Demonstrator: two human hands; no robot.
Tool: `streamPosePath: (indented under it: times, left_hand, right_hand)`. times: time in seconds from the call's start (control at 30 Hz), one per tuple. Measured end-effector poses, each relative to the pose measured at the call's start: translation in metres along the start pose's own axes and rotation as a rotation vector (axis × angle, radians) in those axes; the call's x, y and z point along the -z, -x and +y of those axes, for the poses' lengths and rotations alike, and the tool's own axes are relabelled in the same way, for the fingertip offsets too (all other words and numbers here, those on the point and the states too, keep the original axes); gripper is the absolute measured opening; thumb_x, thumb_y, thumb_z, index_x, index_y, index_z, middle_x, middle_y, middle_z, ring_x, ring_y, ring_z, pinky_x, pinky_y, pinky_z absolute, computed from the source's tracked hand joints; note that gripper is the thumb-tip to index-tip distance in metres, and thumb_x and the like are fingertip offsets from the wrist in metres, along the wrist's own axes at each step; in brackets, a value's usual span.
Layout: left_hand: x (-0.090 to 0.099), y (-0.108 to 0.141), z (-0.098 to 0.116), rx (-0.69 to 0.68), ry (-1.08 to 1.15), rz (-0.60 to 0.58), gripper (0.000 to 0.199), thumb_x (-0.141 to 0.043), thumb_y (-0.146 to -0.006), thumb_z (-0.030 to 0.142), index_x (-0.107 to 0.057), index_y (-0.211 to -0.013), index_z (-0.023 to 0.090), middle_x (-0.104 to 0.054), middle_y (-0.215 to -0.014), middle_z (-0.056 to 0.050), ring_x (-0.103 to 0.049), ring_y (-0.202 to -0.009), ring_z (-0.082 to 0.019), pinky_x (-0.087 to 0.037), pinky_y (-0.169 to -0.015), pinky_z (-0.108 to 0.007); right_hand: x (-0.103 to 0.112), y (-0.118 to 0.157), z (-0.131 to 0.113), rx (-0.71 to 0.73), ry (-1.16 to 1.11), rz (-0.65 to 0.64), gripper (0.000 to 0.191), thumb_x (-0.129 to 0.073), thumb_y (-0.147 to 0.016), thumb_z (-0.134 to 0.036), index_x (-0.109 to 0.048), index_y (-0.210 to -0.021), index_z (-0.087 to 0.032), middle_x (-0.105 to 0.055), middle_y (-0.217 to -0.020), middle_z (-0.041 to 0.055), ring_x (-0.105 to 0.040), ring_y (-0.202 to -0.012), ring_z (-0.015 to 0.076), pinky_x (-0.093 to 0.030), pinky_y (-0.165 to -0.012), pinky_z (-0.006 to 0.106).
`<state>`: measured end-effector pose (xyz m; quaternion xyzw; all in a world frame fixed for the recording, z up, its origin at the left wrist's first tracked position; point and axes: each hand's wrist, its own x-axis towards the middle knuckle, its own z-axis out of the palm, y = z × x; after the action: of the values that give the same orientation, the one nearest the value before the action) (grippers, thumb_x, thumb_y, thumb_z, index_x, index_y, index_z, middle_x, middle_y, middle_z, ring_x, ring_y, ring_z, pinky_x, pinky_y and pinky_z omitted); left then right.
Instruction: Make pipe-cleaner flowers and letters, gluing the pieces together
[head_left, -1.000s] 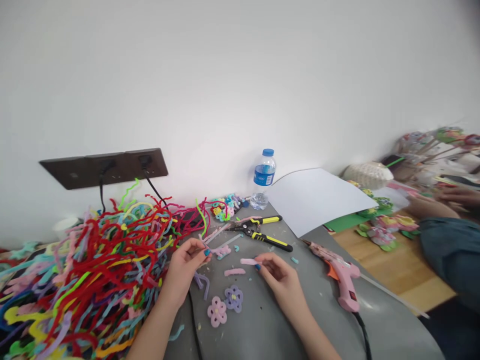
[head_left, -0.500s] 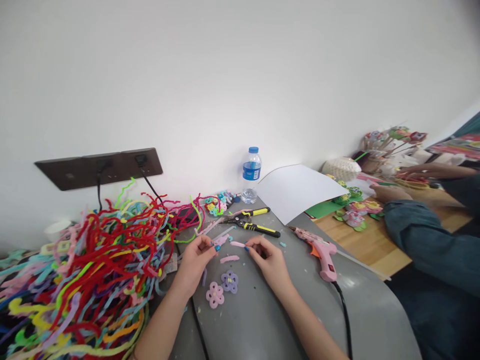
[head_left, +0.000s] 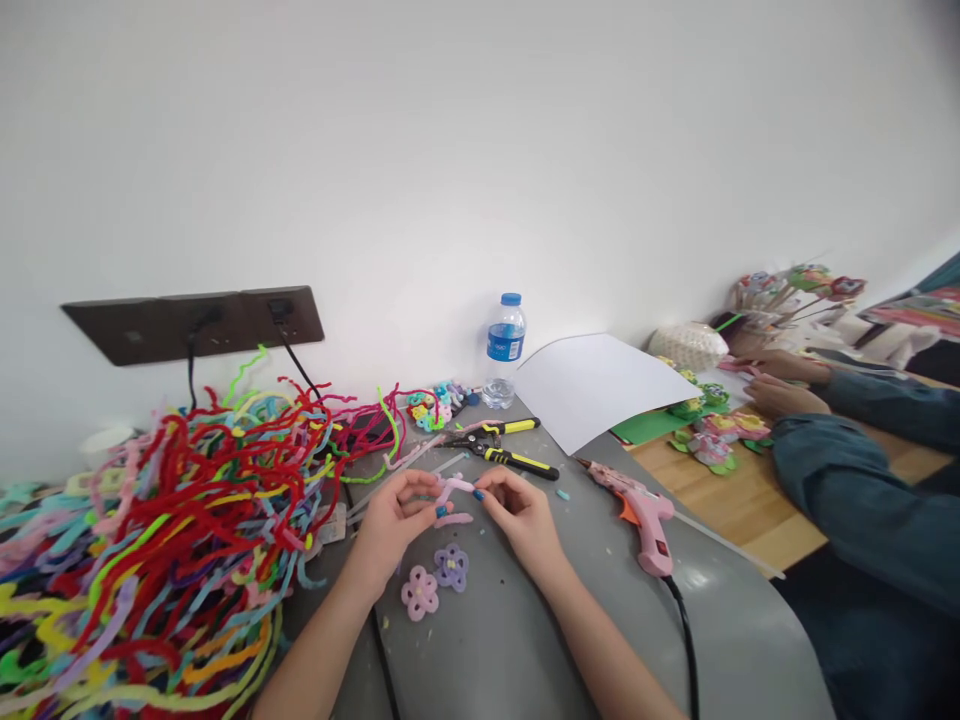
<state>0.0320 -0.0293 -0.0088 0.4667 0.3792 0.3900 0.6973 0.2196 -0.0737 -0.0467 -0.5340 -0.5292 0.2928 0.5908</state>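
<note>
My left hand (head_left: 394,525) is closed in a pinch on small pink pipe-cleaner loops, partly hidden by its fingers. My right hand (head_left: 521,515) pinches the far end of a short pale pink pipe-cleaner piece (head_left: 458,485), whose other end meets the loops at my left fingertips. Whether the two are joined, I cannot tell. Just below, another short pink piece (head_left: 454,519) lies on the grey table (head_left: 510,640). Nearer to me lie a purple flower (head_left: 451,568) and a pink flower (head_left: 419,594), both made of looped pipe cleaner.
A large tangle of coloured pipe cleaners (head_left: 187,520) covers the left side. Wire strippers (head_left: 510,457) and a water bottle (head_left: 505,350) stand beyond my hands; white paper (head_left: 600,385) lies behind. A pink glue gun (head_left: 637,510) is at right, near a co-worker's sleeve (head_left: 847,480).
My hands have come closer together, and the piece in my right hand now meets the loops at my left. The co-worker's hands have drawn together.
</note>
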Motion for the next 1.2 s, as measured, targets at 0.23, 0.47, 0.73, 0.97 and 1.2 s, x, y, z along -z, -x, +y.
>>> streamPosePath:
  times: [0.23, 0.47, 0.73, 0.97, 1.2]
  left_hand:
    - [-0.003, 0.002, -0.004, 0.013, -0.085, -0.145, 0.033, -0.085, -0.06, 0.02, -0.067, -0.088, 0.014, -0.071, -0.082, -0.003, -0.072, -0.079, -0.016, -0.053, -0.068, -0.022]
    - [-0.003, 0.005, -0.002, 0.016, -0.157, -0.203, 0.024, -0.078, -0.066, 0.018, -0.068, -0.088, 0.015, -0.072, -0.089, -0.004, -0.07, -0.073, -0.016, -0.054, -0.068, -0.026]
    - [-0.001, 0.007, 0.002, 0.04, -0.191, -0.196, 0.035, -0.081, -0.065, 0.026, -0.068, -0.094, 0.014, -0.07, -0.085, -0.005, -0.069, -0.068, -0.017, -0.053, -0.063, -0.026]
    - [0.01, 0.0, 0.011, -0.031, -0.147, -0.006, 0.041, -0.086, -0.058, 0.034, -0.067, -0.088, 0.015, -0.067, -0.084, -0.003, -0.071, -0.07, -0.018, -0.055, -0.065, -0.028]
    - [0.008, 0.0, 0.012, -0.106, -0.151, 0.016, 0.045, -0.084, -0.057, 0.038, -0.066, -0.091, 0.015, -0.068, -0.085, -0.003, -0.069, -0.066, -0.017, -0.057, -0.066, -0.029]
  right_hand:
    - [-0.001, 0.001, -0.002, 0.033, 0.01, -0.019, 0.018, -0.066, -0.084, -0.036, -0.07, -0.08, -0.018, -0.059, -0.069, 0.0015, -0.046, -0.06, 0.0149, -0.036, -0.056, 0.026]
    - [-0.001, 0.002, 0.0, 0.022, 0.003, -0.025, 0.025, -0.063, -0.086, -0.041, -0.07, -0.081, -0.018, -0.06, -0.068, 0.0021, -0.049, -0.06, 0.0159, -0.037, -0.056, 0.026]
    - [0.002, 0.004, 0.0, 0.003, 0.035, 0.037, 0.024, -0.06, -0.088, -0.041, -0.067, -0.083, -0.018, -0.059, -0.068, 0.0017, -0.051, -0.061, 0.0172, -0.038, -0.057, 0.027]
    - [0.014, 0.018, -0.001, 0.13, 0.381, 0.043, 0.015, -0.053, -0.089, -0.021, -0.067, -0.083, -0.02, -0.063, -0.079, 0.005, -0.057, -0.073, 0.0212, -0.043, -0.068, 0.031]
    - [0.013, 0.035, -0.009, 0.327, 0.564, 0.082, 0.033, -0.048, -0.096, -0.024, -0.073, -0.075, -0.021, -0.059, -0.081, 0.0063, -0.054, -0.079, 0.0215, -0.04, -0.071, 0.034]
